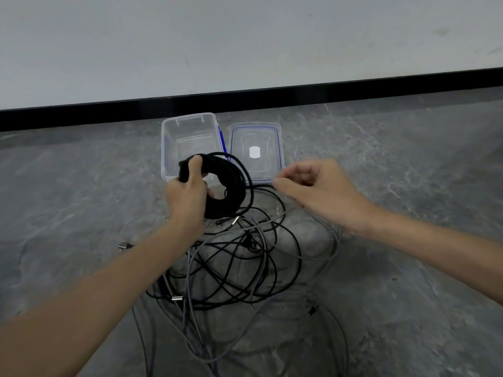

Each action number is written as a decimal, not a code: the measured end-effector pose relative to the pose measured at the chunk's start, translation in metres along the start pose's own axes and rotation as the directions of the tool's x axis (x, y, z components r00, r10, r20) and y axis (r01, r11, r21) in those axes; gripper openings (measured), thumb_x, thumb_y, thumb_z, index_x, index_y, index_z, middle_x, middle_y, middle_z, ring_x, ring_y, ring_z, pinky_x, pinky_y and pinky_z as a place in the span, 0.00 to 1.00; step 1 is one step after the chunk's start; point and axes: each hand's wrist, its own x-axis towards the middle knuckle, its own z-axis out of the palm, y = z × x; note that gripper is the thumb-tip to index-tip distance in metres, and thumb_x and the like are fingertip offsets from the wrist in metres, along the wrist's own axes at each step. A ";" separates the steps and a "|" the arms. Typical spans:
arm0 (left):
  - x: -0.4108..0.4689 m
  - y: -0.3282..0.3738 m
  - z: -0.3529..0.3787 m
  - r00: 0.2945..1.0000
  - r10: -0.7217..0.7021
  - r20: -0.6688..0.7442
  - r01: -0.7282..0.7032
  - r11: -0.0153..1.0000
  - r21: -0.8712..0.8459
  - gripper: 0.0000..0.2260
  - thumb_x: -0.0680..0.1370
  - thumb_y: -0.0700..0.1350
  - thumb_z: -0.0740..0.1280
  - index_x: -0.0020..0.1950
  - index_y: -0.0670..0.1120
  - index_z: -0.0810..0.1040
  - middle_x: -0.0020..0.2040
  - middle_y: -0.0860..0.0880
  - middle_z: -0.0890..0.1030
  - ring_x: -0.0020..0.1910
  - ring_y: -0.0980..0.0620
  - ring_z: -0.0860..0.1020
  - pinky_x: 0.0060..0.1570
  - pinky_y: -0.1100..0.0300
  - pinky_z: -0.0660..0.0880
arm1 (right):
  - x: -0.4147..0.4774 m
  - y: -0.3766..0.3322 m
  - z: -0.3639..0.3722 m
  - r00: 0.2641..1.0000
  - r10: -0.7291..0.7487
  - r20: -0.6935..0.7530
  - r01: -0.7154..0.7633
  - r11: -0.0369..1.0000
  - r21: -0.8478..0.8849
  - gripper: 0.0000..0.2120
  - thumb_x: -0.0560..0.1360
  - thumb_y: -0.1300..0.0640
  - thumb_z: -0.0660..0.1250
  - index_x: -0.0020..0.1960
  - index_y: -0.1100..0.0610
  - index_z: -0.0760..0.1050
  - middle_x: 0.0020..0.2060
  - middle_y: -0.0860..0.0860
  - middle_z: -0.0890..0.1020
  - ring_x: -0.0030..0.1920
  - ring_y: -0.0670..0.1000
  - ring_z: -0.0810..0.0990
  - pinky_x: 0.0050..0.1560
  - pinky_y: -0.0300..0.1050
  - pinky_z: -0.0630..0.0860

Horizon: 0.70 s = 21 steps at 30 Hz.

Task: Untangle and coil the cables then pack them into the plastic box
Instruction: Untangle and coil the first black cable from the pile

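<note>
even, soft light, faint shadows, slight overall blur, wide-angle bending at the edges.

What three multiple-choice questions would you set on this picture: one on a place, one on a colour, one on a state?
1. Where is the lid relative to the plastic box?
A) snapped onto it
B) on the floor beside it, to its right
C) inside it

2. What colour is the coil that the left hand grips?
A) white
B) black
C) red

3. What is the right hand doing?
A) pinching a black cable strand
B) lying flat on the floor
C) lifting the lid

Answers:
1 B, the lid lies flat on the floor by the box's right wall.
2 B, every turn of the coil is black.
3 A, thumb and finger close on the strand that runs from the coil.
</note>
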 end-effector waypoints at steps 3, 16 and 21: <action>-0.012 -0.001 0.012 0.998 0.022 0.055 -0.023 0.999 0.024 0.14 0.78 0.53 0.65 0.40 0.44 0.77 0.23 0.53 0.71 0.22 0.57 0.71 0.26 0.63 0.70 | 0.000 -0.018 0.005 0.977 -0.126 0.170 0.139 0.988 -0.064 0.07 0.74 0.60 0.71 0.52 0.56 0.81 0.36 0.53 0.82 0.35 0.46 0.79 0.42 0.41 0.77; -0.038 0.008 0.024 0.957 -0.085 0.279 0.108 0.992 -0.066 0.15 0.78 0.55 0.64 0.48 0.43 0.79 0.27 0.52 0.71 0.25 0.56 0.71 0.28 0.62 0.71 | 0.027 -0.010 0.010 0.952 -0.259 0.161 0.305 0.816 -0.490 0.09 0.70 0.57 0.75 0.42 0.53 0.75 0.30 0.43 0.78 0.32 0.42 0.77 0.36 0.31 0.71; -0.042 0.010 0.025 0.958 -0.095 0.270 0.116 0.991 -0.063 0.15 0.78 0.55 0.65 0.48 0.43 0.78 0.26 0.53 0.71 0.27 0.55 0.72 0.28 0.60 0.72 | 0.023 -0.011 0.022 0.916 -0.331 0.227 0.392 0.625 -0.675 0.06 0.75 0.56 0.69 0.42 0.58 0.79 0.35 0.50 0.79 0.37 0.50 0.78 0.39 0.45 0.75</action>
